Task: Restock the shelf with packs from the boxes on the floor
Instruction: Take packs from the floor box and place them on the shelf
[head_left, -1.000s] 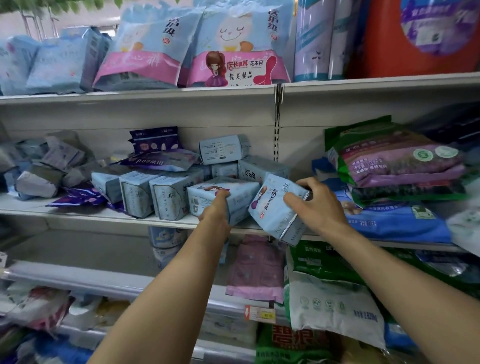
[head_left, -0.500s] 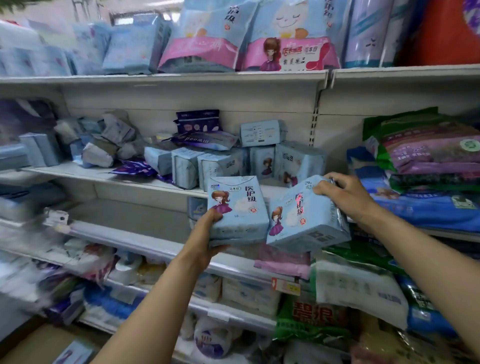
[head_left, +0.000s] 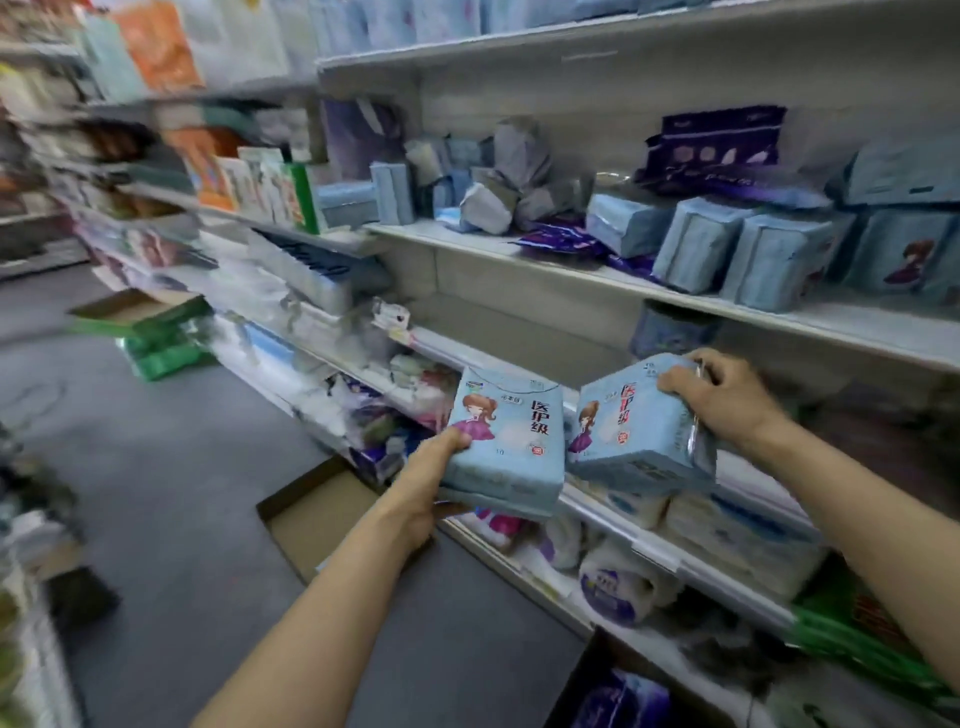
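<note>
Two packs held, one per hand, faces up for sorting.
Left hand (head_left: 428, 470) grips pale-blue pack (head_left: 506, 441) from beneath; right hand (head_left: 724, 400) clamps second pack (head_left: 636, 431) from above.

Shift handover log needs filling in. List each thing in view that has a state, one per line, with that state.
Left hand: grips the left pack from below.
Right hand: grips the right pack at its top edge.
Left pack: sealed, held upright off the shelf.
Right pack: sealed, held tilted.
Cardboard box: open on the floor, looks empty.
Shelf: partly stocked with blue packs.
</note>
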